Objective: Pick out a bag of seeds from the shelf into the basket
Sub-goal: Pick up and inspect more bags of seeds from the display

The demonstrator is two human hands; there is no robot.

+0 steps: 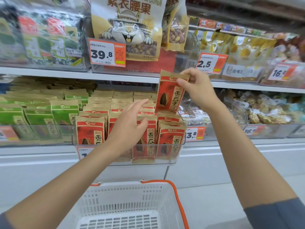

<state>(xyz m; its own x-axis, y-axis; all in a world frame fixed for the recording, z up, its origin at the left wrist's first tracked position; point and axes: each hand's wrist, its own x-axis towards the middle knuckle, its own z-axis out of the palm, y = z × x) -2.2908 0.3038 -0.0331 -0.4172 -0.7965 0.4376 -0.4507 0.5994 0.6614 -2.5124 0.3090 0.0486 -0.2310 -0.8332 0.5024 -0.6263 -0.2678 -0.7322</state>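
My right hand (pixel 197 90) pinches the top edge of a red and brown bag of seeds (pixel 168 95), which hangs upright above the right end of the clear shelf bin (pixel 128 161). In that bin stand several rows of the same red seed bags (pixel 90 131). My left hand (pixel 129 123) reaches over the middle row with fingers straight and relaxed, holding nothing. Below, a white plastic basket (pixel 125 190) with orange handles sits in front of the shelf with nothing seen inside it.
Green seed bags (pixel 41 116) fill the bin to the left. Clear packs of mixed nuts (pixel 264 111) lie to the right. The upper shelf holds a large cashew bag (pixel 128 27), seaweed packs (pixel 47 38) and orange price tags (pixel 107 52).
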